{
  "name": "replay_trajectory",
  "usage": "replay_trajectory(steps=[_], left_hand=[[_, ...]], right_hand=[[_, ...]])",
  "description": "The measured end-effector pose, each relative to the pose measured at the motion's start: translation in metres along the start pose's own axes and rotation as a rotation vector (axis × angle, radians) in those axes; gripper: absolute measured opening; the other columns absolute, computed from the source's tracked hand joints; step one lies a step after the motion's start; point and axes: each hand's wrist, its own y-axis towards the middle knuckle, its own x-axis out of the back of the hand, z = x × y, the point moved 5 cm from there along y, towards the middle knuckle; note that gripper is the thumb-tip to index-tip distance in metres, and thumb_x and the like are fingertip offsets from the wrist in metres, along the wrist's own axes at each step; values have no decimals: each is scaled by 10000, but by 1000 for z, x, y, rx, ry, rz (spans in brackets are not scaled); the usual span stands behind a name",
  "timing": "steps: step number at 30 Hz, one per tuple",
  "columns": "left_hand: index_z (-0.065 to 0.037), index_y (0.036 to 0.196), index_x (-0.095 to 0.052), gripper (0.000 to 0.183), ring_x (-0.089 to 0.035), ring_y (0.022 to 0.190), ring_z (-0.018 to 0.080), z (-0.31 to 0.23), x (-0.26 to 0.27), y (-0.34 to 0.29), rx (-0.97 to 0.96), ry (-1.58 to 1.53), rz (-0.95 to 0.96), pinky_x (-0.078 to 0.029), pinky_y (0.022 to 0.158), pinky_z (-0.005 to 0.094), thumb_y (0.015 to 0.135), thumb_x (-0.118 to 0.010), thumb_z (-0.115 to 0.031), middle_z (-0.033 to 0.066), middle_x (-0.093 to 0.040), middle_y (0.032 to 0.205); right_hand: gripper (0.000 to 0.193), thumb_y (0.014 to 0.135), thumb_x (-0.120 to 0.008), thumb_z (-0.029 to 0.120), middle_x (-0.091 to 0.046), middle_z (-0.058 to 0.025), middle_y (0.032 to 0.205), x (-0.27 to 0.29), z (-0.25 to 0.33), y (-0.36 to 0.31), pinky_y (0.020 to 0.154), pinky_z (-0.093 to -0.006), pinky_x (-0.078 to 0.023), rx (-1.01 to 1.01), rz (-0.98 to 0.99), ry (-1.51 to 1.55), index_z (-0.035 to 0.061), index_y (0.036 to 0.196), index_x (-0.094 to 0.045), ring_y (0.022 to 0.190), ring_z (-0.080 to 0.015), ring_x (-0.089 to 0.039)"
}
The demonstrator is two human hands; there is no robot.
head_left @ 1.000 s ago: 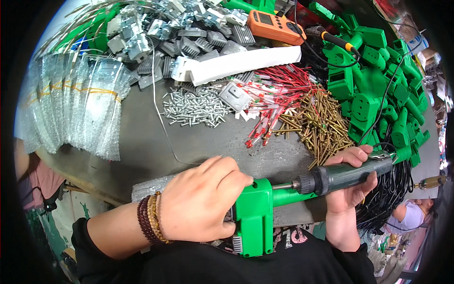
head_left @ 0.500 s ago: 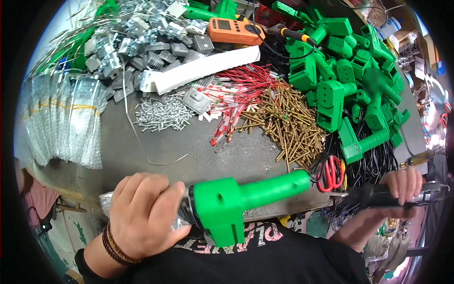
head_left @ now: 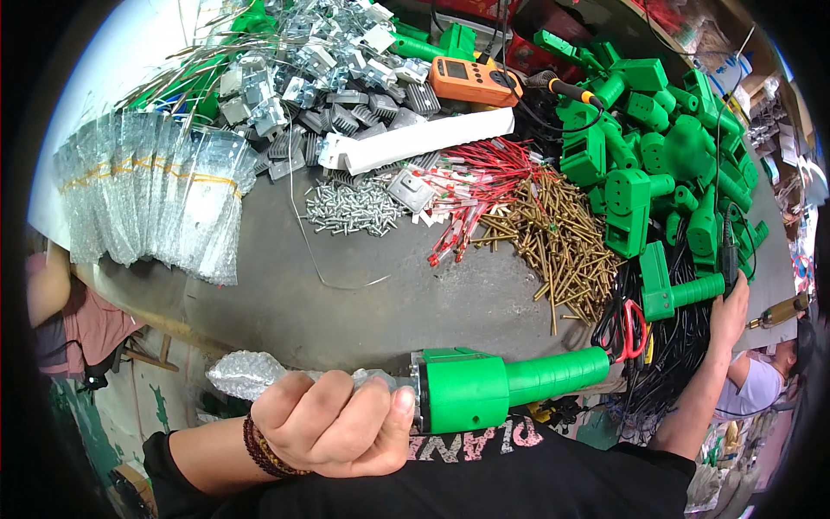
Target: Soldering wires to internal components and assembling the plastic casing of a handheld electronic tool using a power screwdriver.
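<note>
In front of my chest, my left hand (head_left: 333,424) is closed round the bubble-wrapped end (head_left: 246,374) of a green plastic tool with a ribbed handle (head_left: 558,378). The wrap sticks out beyond my fist. The green body lies level, its handle pointing right. My right hand (head_left: 731,307) is stretched out to the far right, by the pile of green housings (head_left: 683,147). Its fingers are round the lower end of a slim black electric screwdriver (head_left: 731,246), which stands upright with a cord above it. Part of that grip is hidden.
Bubble-wrap sleeves (head_left: 147,195), small screws (head_left: 350,208), red-wired parts (head_left: 480,186), long brass screws (head_left: 566,238) and an orange meter (head_left: 471,82) lie on the grey table (head_left: 259,294). A white strip (head_left: 432,138) crosses metal blocks. Another person (head_left: 761,376) is at right.
My right hand has carried the black screwdriver away from the green tool, up beside the green pile, and turned it upright. The green tool has shifted right and rolled in my left hand.
</note>
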Motion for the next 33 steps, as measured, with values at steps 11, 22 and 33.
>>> replay_trajectory(steps=[11,22,33], left_hand=[[-150,1059,-580,143,-500,674,109,0,-1,-7,-16,36,-19,-304,580,271,918,-580,-176,-5,-574,977],[-165,1052,-589,142,-507,697,108,0,-1,-6,-15,26,-24,-313,581,266,923,-592,-225,-22,-571,973],[-127,1143,-543,214,-536,814,174,-2,-4,-5,-69,-2,73,-394,656,333,936,-595,-142,50,-556,1019]], right_hand=[[648,858,-696,113,-552,-195,1354,11,8,-6,1016,-448,-449,0,72,127,75,1442,-418,1252,-392,-536],[686,848,-699,103,-548,-219,1385,5,1,-6,1022,-440,-453,-69,116,133,93,1466,-402,1272,-394,-535],[670,861,-692,132,-556,-212,1379,4,-5,1,1023,-444,-448,-62,107,137,100,1469,-410,1269,-397,-536]])
